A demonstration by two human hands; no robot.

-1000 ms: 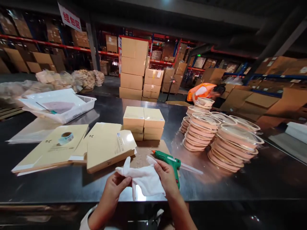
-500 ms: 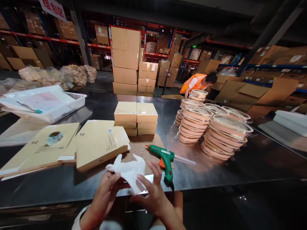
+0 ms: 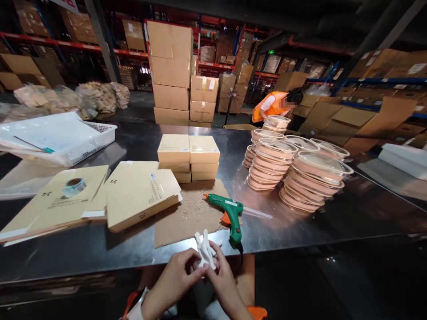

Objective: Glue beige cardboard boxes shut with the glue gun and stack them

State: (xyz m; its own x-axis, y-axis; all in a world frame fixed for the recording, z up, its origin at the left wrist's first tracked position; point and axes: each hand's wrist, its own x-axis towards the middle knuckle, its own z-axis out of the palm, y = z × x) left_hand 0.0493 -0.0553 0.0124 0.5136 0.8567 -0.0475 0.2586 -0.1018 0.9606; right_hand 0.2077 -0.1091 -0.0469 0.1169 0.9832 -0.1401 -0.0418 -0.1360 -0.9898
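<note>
My left hand [image 3: 178, 276] and my right hand [image 3: 223, 281] meet at the near edge of the steel table [image 3: 100, 253]. Both pinch a white glove [image 3: 204, 251], whose fingers stick up between them. Just beyond my hands a green glue gun [image 3: 230, 214] lies on the table beside a sheet of brown cardboard [image 3: 187, 218]. To the left lie flat tan boxes [image 3: 142, 198], one with a roll of tape [image 3: 74, 187] on it.
Two stacks of small tan boxes [image 3: 188, 158] stand mid-table. Stacks of round lidded containers [image 3: 300, 171] fill the right side. A white basket [image 3: 63, 140] sits far left. A person in an orange vest [image 3: 271, 106] bends behind the table, near stacked cartons [image 3: 171, 66].
My hands pulled back toward me with the glove, now bunched small between them. The view tilted down and the glue gun lies clear of my right hand.
</note>
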